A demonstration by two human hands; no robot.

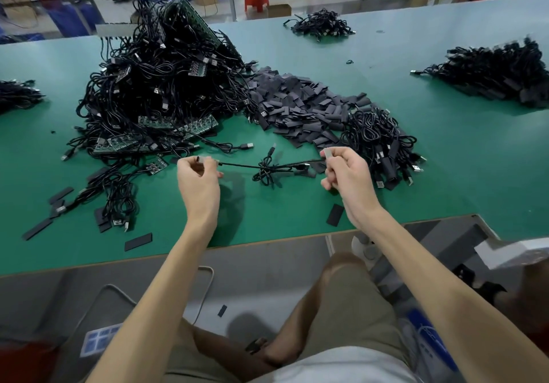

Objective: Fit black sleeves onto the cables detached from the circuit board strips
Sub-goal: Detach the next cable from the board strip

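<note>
Above the green table, a black cable with a coiled, tied middle stretches between my two hands. My left hand pinches one end of it, a small connector. My right hand pinches the other end, where a grey metal plug shows above the fingers. A big heap of cables on green circuit board strips lies at the back left. A pile of flat black sleeves spreads behind the hands. Cables with sleeves on them lie in a pile to the right.
Loose black sleeves lie near the front edge and at the left. More cable piles sit at the far right, the far back and the left edge. My knees are under the table edge.
</note>
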